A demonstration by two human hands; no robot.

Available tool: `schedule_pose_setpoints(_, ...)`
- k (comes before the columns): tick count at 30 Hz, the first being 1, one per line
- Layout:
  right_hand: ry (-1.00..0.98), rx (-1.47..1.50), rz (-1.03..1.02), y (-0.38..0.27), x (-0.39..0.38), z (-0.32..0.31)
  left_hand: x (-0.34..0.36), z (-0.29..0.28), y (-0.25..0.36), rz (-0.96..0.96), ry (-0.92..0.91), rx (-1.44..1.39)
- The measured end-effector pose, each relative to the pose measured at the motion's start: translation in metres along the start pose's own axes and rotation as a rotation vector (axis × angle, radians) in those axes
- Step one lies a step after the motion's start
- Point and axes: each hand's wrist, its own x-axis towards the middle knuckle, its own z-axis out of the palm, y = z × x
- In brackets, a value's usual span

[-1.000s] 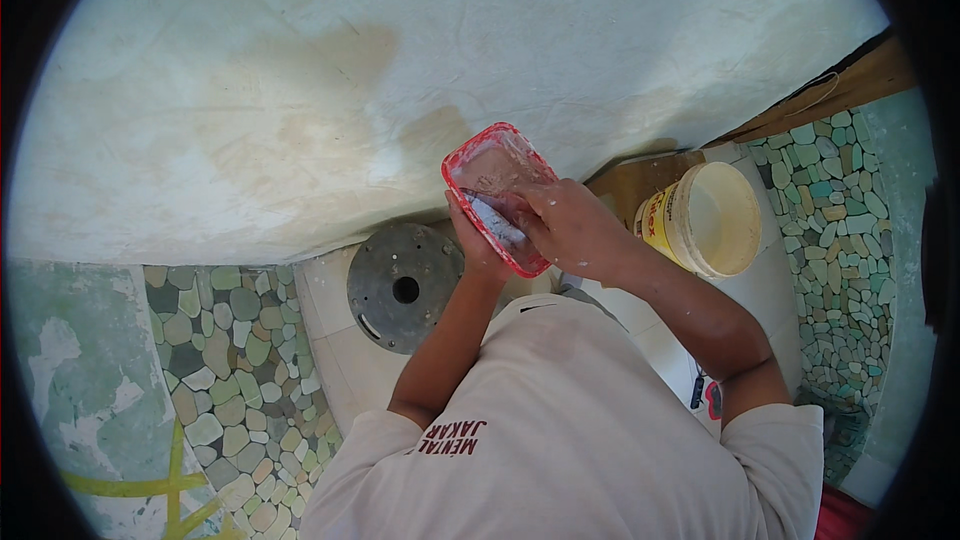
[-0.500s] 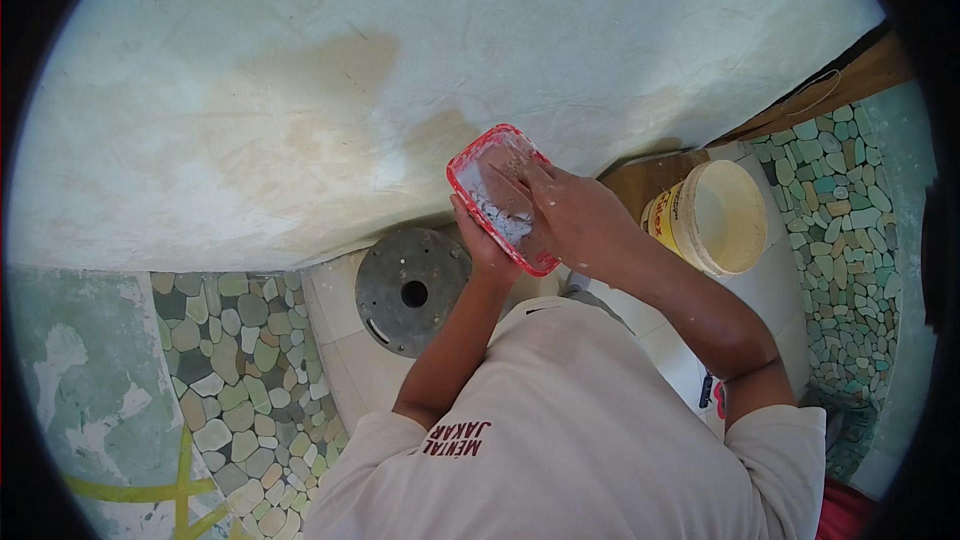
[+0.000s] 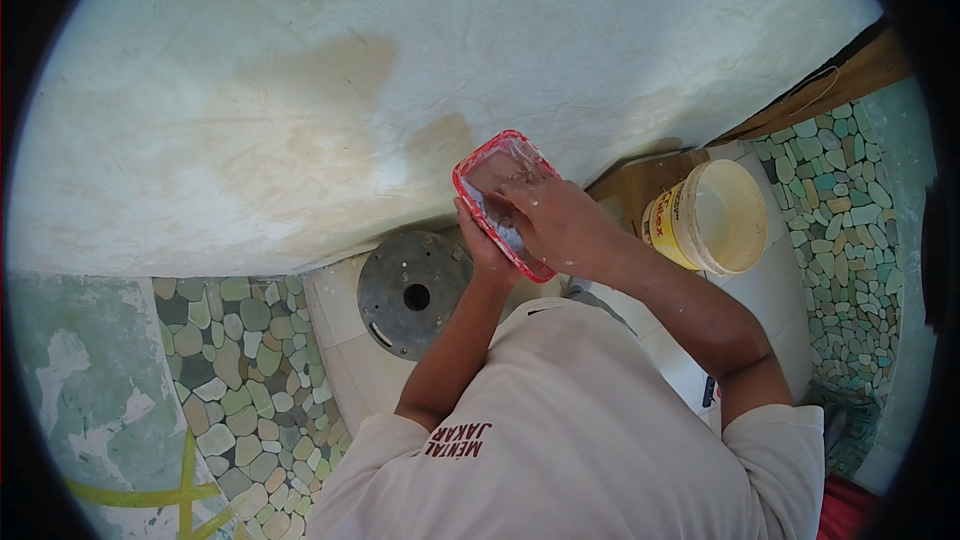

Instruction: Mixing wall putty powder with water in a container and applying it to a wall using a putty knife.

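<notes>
A small red rectangular tub [image 3: 460, 180], its rim smeared white, is tilted in front of my chest. My left hand [image 3: 487, 250] grips it from its left side and underneath. Inside lies pale whitish paste [image 3: 506, 231], with a pinkish-brown area [image 3: 508, 166] beside it that I cannot identify. My right hand [image 3: 568, 225] reaches over the tub's right side, its fingers bent down into it and spotted with paste. Whether those fingers pinch something is hidden.
The pale plastered wall [image 3: 300, 130] with beige patches rises directly ahead. A round grey disc with a central hole [image 3: 388, 285] is below my left forearm. On the right stands a yellow and white bucket [image 3: 737, 215]. Pebble-patterned flooring [image 3: 240, 350] flanks the light tiles.
The right hand's fingers have curled and shifted within the tub, covering more of the white paste. The tub has moved very slightly down and to the right, still in my left hand.
</notes>
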Motion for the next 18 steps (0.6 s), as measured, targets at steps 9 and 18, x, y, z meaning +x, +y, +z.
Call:
schedule_pose_setpoints(9, -0.123, 0.144, 0.104, -0.013, -0.011, -0.020, -0.004, 0.001, 0.004, 0.045, -0.060, 0.021)
schedule_pose_setpoints(18, -0.218, -0.097, 0.281, -0.013, -0.001, -0.015, -0.009, 0.003, 0.001, 0.055, -0.030, -0.003)
